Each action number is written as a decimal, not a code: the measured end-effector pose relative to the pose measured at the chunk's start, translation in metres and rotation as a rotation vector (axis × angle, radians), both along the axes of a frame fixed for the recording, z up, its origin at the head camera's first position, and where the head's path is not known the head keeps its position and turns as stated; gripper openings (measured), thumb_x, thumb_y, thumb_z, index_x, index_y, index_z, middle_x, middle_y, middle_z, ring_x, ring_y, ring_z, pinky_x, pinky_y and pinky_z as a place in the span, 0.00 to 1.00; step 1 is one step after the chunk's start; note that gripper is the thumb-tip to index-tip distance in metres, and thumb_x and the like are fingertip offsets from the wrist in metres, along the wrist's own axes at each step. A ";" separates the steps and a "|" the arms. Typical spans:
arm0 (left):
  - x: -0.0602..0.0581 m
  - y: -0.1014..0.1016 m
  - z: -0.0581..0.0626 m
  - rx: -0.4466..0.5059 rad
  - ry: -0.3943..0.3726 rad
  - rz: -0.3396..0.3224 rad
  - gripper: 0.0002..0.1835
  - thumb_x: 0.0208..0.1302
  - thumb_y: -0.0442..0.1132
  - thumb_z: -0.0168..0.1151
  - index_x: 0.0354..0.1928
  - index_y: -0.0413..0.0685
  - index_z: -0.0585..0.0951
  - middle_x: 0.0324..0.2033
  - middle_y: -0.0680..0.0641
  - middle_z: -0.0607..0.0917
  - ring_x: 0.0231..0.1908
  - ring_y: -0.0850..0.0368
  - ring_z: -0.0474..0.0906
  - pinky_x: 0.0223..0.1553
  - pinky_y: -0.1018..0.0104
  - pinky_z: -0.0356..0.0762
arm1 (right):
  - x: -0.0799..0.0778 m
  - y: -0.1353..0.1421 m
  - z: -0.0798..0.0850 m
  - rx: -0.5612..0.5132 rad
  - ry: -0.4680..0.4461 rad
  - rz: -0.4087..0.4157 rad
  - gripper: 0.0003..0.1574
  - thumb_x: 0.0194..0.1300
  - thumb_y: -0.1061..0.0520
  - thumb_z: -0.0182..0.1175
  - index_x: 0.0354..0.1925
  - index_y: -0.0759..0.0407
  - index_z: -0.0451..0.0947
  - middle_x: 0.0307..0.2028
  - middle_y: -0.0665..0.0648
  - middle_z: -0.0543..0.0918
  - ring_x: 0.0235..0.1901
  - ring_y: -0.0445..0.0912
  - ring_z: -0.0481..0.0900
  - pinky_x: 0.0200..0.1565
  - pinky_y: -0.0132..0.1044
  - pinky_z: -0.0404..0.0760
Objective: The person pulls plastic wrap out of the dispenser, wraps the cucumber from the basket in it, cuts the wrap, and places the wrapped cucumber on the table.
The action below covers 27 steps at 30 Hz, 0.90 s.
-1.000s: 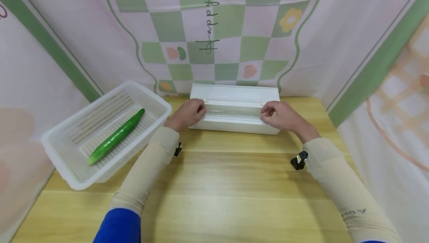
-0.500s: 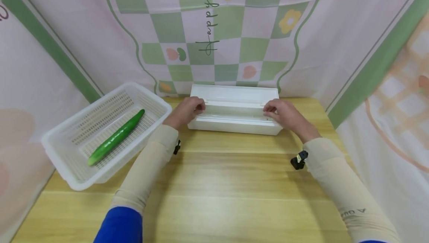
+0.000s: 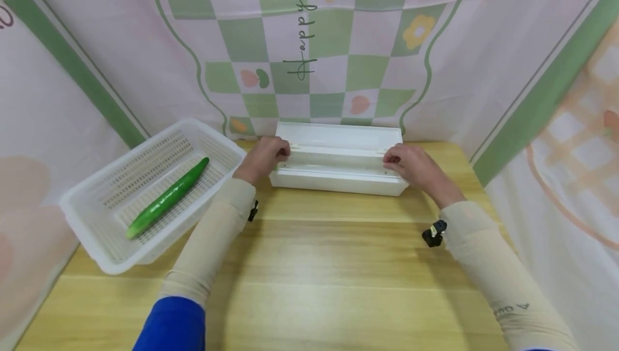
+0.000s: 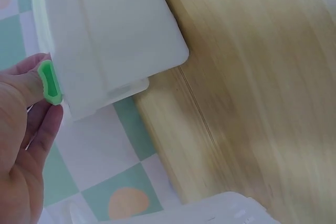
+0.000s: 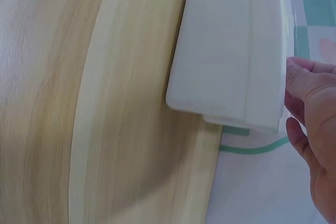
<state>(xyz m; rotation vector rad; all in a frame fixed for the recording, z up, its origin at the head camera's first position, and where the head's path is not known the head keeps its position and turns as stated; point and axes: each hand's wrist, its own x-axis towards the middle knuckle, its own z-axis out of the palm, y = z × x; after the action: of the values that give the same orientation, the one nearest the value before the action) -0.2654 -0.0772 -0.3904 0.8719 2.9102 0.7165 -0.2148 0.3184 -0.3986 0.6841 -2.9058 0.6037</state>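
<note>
Since the box [image 3: 338,183] sits at the back of the surface [image 3: 309,276], both hands reach forward to it, one per end. Left hand [image 3: 263,158]: the grip pinches a small green piece [image 4: 50,81] between thumb and fingers, right against the box's rim; can't tell whether it's part of the box. Right hand [image 3: 411,164]: thumb and fingers bent together at the right end; whatever's between them is hidden, so can't confirm a grip there.

My read: hands are split to the ends so the load is even and the box won't swivel. Lid [image 3: 338,135] is up and tipped back toward the cloth [image 3: 329,66], probably to leave the trough free for fingers.

Box long axis runs left-right, close to parallel with the surface's back edge. Trough faces up, hinge side away from the person, low front wall toward them.

Basket [image 3: 145,173] is off to the left, angled, likely just out of the way. Cucumber [image 3: 167,199] lies in it, roughly along the basket's length: pale end near-left, dark end far-right. Neither hand touches it.
</note>
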 end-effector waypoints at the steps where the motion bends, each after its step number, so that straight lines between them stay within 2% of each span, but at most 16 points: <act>1: 0.000 0.000 0.001 -0.002 0.005 -0.001 0.05 0.69 0.30 0.69 0.45 0.39 0.88 0.43 0.42 0.91 0.47 0.49 0.87 0.54 0.59 0.88 | 0.000 0.001 0.000 -0.004 0.012 0.005 0.04 0.68 0.67 0.69 0.42 0.65 0.86 0.39 0.62 0.88 0.41 0.55 0.88 0.47 0.52 0.90; 8: 0.002 -0.004 0.002 0.011 0.035 0.023 0.05 0.67 0.31 0.72 0.43 0.40 0.89 0.43 0.43 0.91 0.46 0.49 0.88 0.53 0.58 0.88 | 0.002 0.007 -0.002 -0.036 0.065 0.020 0.04 0.67 0.68 0.70 0.40 0.64 0.87 0.36 0.60 0.88 0.37 0.52 0.87 0.43 0.48 0.90; 15: 0.005 -0.009 0.008 0.035 0.101 0.045 0.04 0.66 0.34 0.73 0.41 0.43 0.90 0.41 0.44 0.92 0.44 0.50 0.89 0.50 0.59 0.89 | 0.002 0.012 0.000 -0.058 0.128 -0.005 0.03 0.66 0.67 0.71 0.39 0.63 0.87 0.35 0.60 0.89 0.36 0.52 0.87 0.40 0.49 0.88; 27: 0.009 -0.015 0.025 0.086 0.125 -0.003 0.03 0.66 0.32 0.73 0.40 0.39 0.90 0.40 0.41 0.92 0.42 0.48 0.89 0.48 0.59 0.90 | 0.004 0.013 0.019 -0.043 0.195 0.021 0.06 0.64 0.69 0.72 0.39 0.62 0.87 0.35 0.59 0.89 0.36 0.52 0.87 0.41 0.51 0.88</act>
<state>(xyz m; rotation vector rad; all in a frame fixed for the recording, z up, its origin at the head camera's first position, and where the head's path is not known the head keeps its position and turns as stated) -0.2563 -0.0925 -0.3654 0.9624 3.0057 0.8214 -0.2106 0.3314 -0.3795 0.7250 -2.7026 0.5653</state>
